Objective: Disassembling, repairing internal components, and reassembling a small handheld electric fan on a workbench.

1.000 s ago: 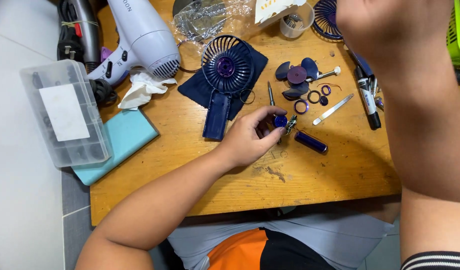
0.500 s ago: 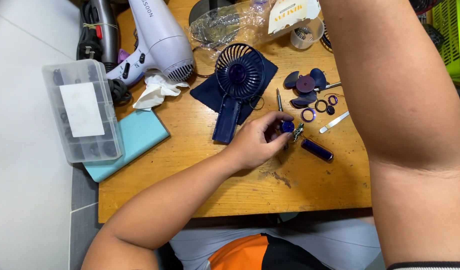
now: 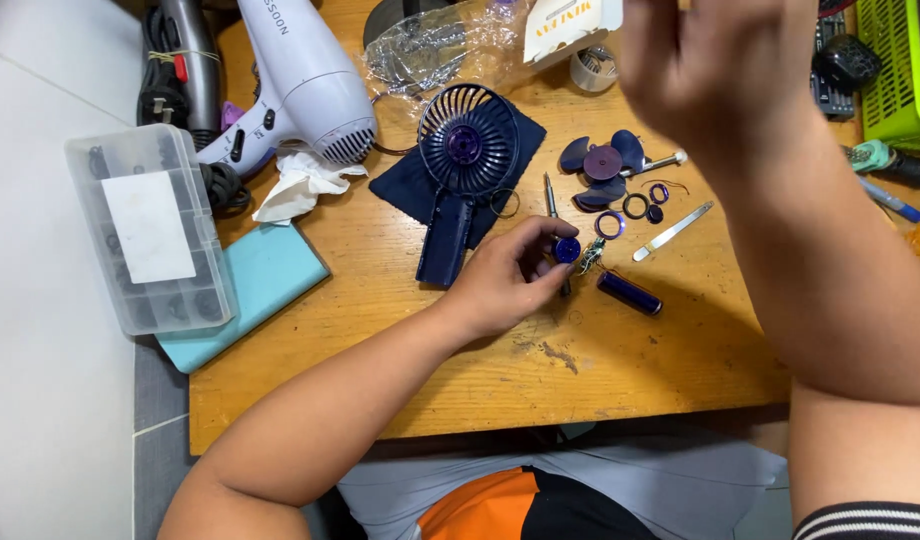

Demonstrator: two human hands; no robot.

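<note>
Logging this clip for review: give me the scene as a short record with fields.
setting: wooden table strewn with small parts
left hand: pinches a small blue round part in its fingers
right hand: raised above the table, blurred, nothing seen in it
nearby: dark blue handheld fan, loose fan blade, blue cylinder
left side: hair dryer, clear parts box

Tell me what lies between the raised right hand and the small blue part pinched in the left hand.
On the table, nothing blocks the way. The right hand is lifted above the fan blade and loose rings, which lie flat beneath it. The left hand pinches the small blue part, exposed from above.
</note>
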